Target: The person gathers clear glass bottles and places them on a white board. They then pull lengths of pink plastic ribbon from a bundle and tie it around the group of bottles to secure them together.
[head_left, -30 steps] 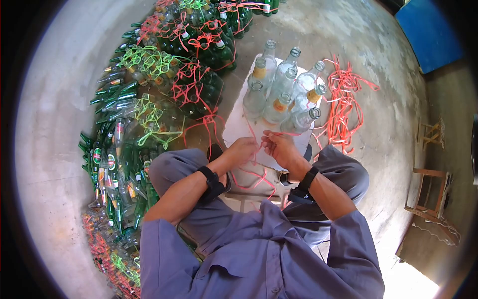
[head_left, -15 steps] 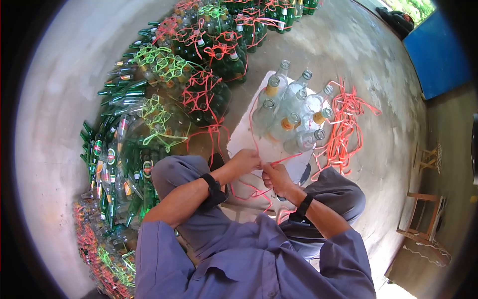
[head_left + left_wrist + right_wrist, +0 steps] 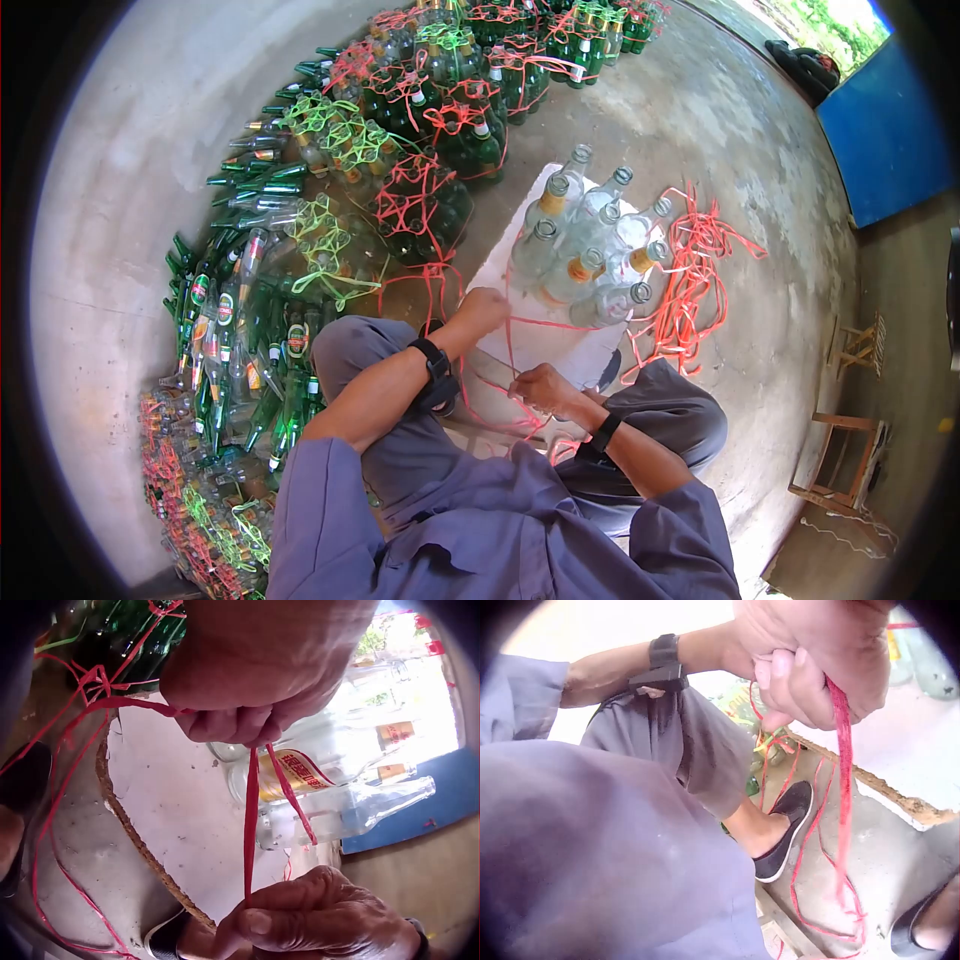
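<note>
A length of red plastic twine (image 3: 250,825) stretches taut between my two hands. My left hand (image 3: 487,312), the farther from my body, grips it with curled fingers. Closer to my lap, the right hand (image 3: 548,390) pinches the lower part between thumb and fingers. From near the left hand another stretch of twine runs along the front of several clear glass bottles (image 3: 565,285). These stand upright in a cluster on a white board (image 3: 560,350), some with orange neck labels. In the left wrist view a short twine end also hangs beside the left hand's fingers.
A heap of loose red twine (image 3: 690,290) lies right of the board. Many green bottles (image 3: 265,195) lie stacked on the left, with bundles tied in red and green twine (image 3: 420,205) beside them. Loose twine trails over the floor near my shoe (image 3: 787,825).
My hands were close together at the twine and have since drawn apart, the left away from my body, the right towards it. The twine now pulls straight between them. The head view has tilted up.
</note>
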{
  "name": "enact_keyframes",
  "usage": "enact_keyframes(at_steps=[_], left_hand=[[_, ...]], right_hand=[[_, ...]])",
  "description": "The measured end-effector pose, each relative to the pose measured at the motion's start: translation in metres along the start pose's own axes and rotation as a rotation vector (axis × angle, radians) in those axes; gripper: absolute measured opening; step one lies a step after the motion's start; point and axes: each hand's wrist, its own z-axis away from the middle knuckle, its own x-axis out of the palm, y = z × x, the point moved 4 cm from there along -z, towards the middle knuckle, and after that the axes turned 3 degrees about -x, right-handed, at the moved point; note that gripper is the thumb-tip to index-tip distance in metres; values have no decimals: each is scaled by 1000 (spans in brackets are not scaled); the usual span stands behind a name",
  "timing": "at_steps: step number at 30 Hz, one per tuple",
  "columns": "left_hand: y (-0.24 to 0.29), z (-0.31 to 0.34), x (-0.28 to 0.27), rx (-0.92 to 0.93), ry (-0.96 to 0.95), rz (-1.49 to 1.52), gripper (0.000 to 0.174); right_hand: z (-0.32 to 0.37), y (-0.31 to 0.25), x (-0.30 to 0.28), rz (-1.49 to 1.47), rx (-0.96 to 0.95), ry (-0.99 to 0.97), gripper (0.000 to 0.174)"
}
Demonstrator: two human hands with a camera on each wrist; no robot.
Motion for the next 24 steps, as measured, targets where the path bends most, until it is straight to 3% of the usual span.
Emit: enact_keyframes(at_steps=[1,3,4,6,7,9,10,12,15,19,24], left_hand=[[1,0,0,-24,-9,12,13],[0,0,1,-48,-18,24,14],[-1,-1,1,-29,-28,42,13],[0,0,2,-10,-35,61,13],[1,1,3,-3,-54,75,13],[2,3,4,1,-75,91,12],[2,3,5,4,-72,66,12],[1,3,6,6,-72,43,12],[3,5,10,-22,-88,50,11],[9,11,14,11,-132,74,9],[10,13,16,13,-145,93,8]], right_hand=[[0,-3,-7,1,1,1,24],[-4,-10,-21,-481,393,-162,26],[-11,-18,-26,-480,392,-163,26],[-6,-13,-20,-924,1152,49,34],[-9,-11,-21,-924,1154,48,34],[-15,-1,-30,-1029,1155,322,42],[-16,6,-31,-1029,1159,323,42],[-18,20,-38,-1268,1038,582,45],[-19,32,-43,-1416,981,701,54],[-25,31,-43,-1508,978,722,54],[-38,25,-44,-1328,945,586,43]])
